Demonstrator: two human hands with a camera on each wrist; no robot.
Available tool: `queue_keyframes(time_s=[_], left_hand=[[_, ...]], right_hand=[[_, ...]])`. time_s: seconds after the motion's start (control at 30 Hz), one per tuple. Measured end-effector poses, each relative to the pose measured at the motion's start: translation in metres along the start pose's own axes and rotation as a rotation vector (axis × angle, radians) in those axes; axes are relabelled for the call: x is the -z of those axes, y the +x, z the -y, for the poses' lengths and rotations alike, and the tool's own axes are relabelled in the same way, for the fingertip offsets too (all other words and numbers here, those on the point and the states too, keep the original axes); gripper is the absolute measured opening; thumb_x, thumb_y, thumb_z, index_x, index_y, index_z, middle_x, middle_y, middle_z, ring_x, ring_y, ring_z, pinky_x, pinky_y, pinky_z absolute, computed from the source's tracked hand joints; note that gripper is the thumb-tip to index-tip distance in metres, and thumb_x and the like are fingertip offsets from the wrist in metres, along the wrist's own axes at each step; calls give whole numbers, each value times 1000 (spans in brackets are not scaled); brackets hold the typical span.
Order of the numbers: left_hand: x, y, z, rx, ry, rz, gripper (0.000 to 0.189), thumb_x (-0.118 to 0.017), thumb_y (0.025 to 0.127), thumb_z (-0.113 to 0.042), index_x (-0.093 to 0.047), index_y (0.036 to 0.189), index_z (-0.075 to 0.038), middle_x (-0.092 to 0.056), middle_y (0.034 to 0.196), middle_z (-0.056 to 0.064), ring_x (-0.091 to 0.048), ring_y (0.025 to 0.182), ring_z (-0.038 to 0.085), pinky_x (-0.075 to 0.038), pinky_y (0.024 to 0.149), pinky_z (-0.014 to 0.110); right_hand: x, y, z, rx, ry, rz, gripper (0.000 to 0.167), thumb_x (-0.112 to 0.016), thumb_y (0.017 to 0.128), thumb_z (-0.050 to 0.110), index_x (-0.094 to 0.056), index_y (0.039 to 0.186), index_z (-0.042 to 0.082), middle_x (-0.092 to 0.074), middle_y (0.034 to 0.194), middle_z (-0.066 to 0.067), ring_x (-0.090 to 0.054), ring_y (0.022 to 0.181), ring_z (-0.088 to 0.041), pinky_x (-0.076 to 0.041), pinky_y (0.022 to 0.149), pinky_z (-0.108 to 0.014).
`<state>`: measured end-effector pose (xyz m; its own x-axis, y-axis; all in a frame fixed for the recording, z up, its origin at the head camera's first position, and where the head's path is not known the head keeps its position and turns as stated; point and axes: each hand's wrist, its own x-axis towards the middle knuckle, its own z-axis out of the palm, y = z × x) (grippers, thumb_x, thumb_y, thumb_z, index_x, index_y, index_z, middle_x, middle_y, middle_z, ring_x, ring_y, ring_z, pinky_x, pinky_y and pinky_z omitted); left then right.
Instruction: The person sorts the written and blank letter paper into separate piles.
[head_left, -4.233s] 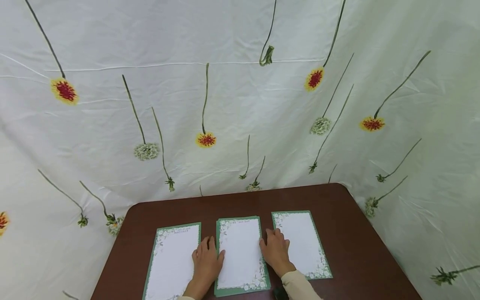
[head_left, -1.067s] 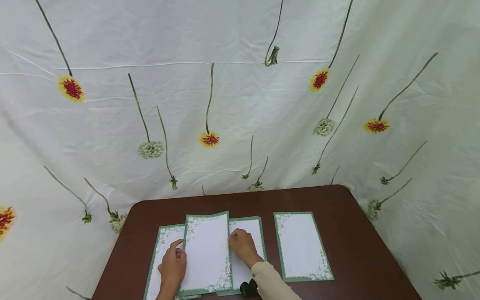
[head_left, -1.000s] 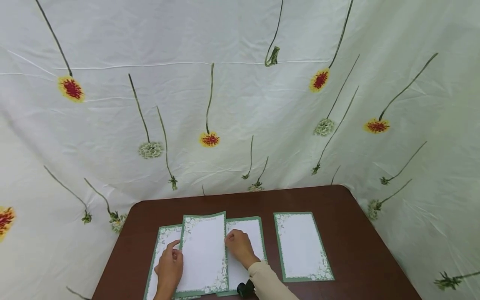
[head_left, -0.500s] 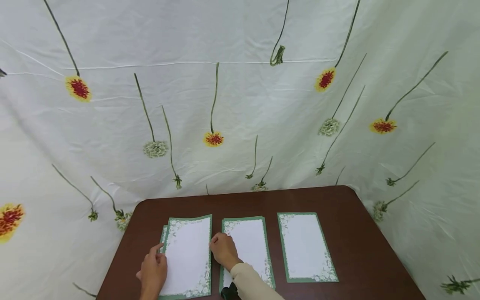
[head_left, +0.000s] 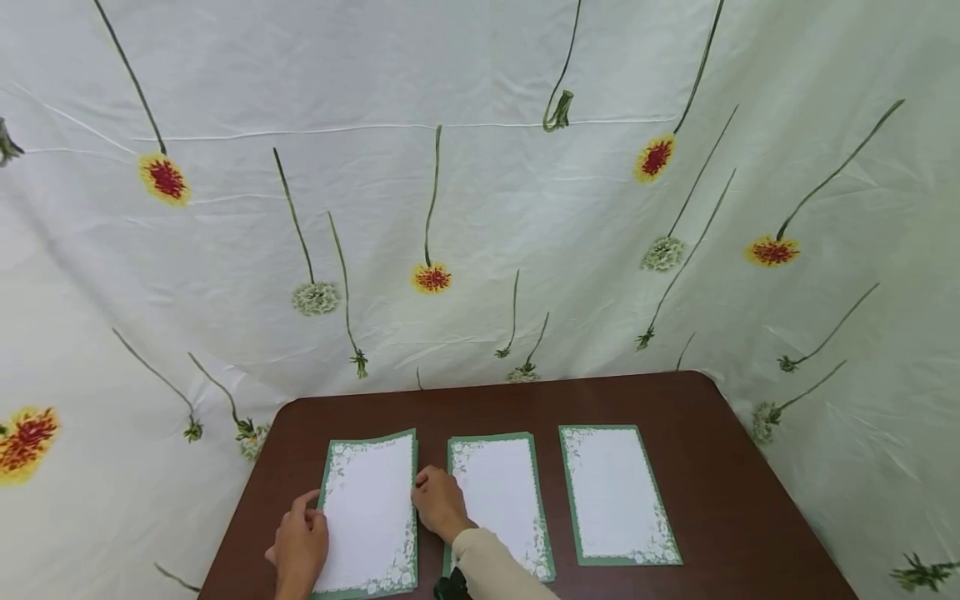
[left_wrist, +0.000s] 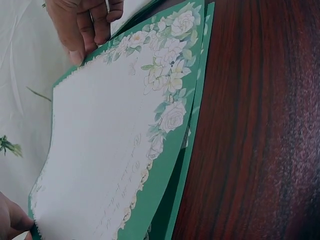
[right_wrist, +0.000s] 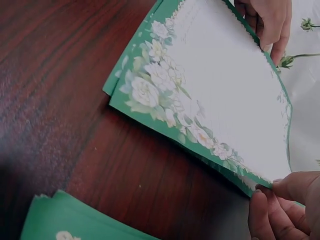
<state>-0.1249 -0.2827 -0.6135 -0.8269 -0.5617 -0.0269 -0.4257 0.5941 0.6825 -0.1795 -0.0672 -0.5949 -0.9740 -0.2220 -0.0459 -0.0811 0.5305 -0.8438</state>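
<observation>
A green-bordered sheet of paper [head_left: 369, 508] with white flowers printed in its corners is held between both hands, over another such sheet on the left of the table. My left hand [head_left: 300, 543] grips its left edge; in the left wrist view only part of these fingers [left_wrist: 11, 220] shows. On the opposite edge, my right hand [head_left: 441, 504] pinches the paper between thumb and fingers, as the right wrist view shows at the thumb [right_wrist: 295, 184]. The held sheet bows slightly. A narrow gap separates it from the green edge of the sheet beneath [left_wrist: 192, 135].
A middle stack of matching sheets [head_left: 498, 492] lies partly under my right forearm. Farther right is another bordered sheet [head_left: 618, 492]. All rest on a dark brown table [head_left: 720, 500], with a flower-printed white cloth [head_left: 480, 208] hanging behind. Something black [head_left: 452, 586] sits at my right wrist.
Both hands have carried the sheet leftward from the middle stack and it now nearly lines up with the left sheet. The head view has shifted slightly.
</observation>
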Motion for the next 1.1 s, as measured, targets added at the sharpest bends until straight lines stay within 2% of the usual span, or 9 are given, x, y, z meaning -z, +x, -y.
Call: queue_keyframes(time_s=[0.07, 0.17, 0.3, 0.43, 0.5, 0.6, 0.67, 0.87, 1.1], left_hand=[[0, 1, 1, 1, 0, 3, 45, -40, 101, -7, -52, 142, 4, -63, 108, 32, -58, 106, 50, -28, 85, 66], [0, 2, 2, -3, 5, 9, 45, -40, 101, -7, -52, 142, 4, -64, 106, 31, -59, 104, 49, -29, 84, 66], [-2, 3, 4, 6, 20, 11, 46, -42, 99, -8, -54, 141, 5, -64, 105, 30, -60, 102, 49, -30, 83, 65], [-4, 3, 8, 35, 48, 44, 48, -43, 100, -13, -52, 142, 6, -54, 121, 37, -49, 115, 55, -30, 87, 68], [-5, 3, 9, 46, 56, 71, 49, -44, 101, -16, -50, 145, 6, -45, 130, 39, -40, 122, 58, -28, 91, 69], [-6, 1, 11, 52, 64, 98, 51, -46, 102, -17, -47, 147, 6, -36, 136, 40, -32, 127, 58, -24, 94, 69], [-8, 0, 10, 51, 74, 96, 51, -47, 102, -16, -46, 148, 6, -35, 137, 40, -31, 127, 57, -24, 95, 69], [-12, -3, 11, 25, 94, 83, 51, -45, 101, -12, -46, 149, 8, -35, 137, 38, -31, 127, 56, -26, 96, 69], [-11, -5, 12, 15, 91, 85, 56, -42, 100, -11, -43, 152, 9, -34, 136, 36, -31, 125, 56, -26, 96, 69]], right_hand=[[-1, -1, 0, -2, -9, 24, 16, -66, 97, 8, -73, 111, 4, -71, 87, 0, -64, 73, -14, -55, 69, -36], [-2, -2, 1, 8, -45, 38, 21, -66, 98, 10, -73, 117, 4, -71, 87, 2, -66, 78, -16, -56, 83, -45], [-5, -3, 1, 42, -110, 47, 25, -65, 99, 12, -75, 121, 4, -69, 80, 3, -66, 82, -19, -48, 98, -59], [-8, -3, 0, 62, -189, 59, 30, -66, 99, 16, -74, 125, 4, -71, 94, -4, -65, 89, -20, -47, 93, -57], [-9, -3, -1, 63, -239, 60, 33, -67, 99, 18, -74, 128, 4, -71, 109, -8, -67, 99, -22, -47, 92, -54], [-10, -5, 1, 75, -297, 60, 36, -68, 99, 19, -73, 131, 3, -71, 120, -14, -69, 109, -27, -46, 91, -53], [-10, -6, 2, 89, -345, 58, 37, -69, 99, 20, -72, 131, 2, -70, 119, -16, -69, 112, -30, -46, 88, -52], [-14, -9, 2, 96, -472, 59, 41, -72, 99, 27, -71, 131, 3, -69, 110, -13, -70, 100, -28, -47, 83, -48], [-20, -9, -2, 59, -506, 66, 50, -69, 101, 31, -65, 141, 1, -69, 121, -15, -70, 107, -28, -47, 85, -49]])
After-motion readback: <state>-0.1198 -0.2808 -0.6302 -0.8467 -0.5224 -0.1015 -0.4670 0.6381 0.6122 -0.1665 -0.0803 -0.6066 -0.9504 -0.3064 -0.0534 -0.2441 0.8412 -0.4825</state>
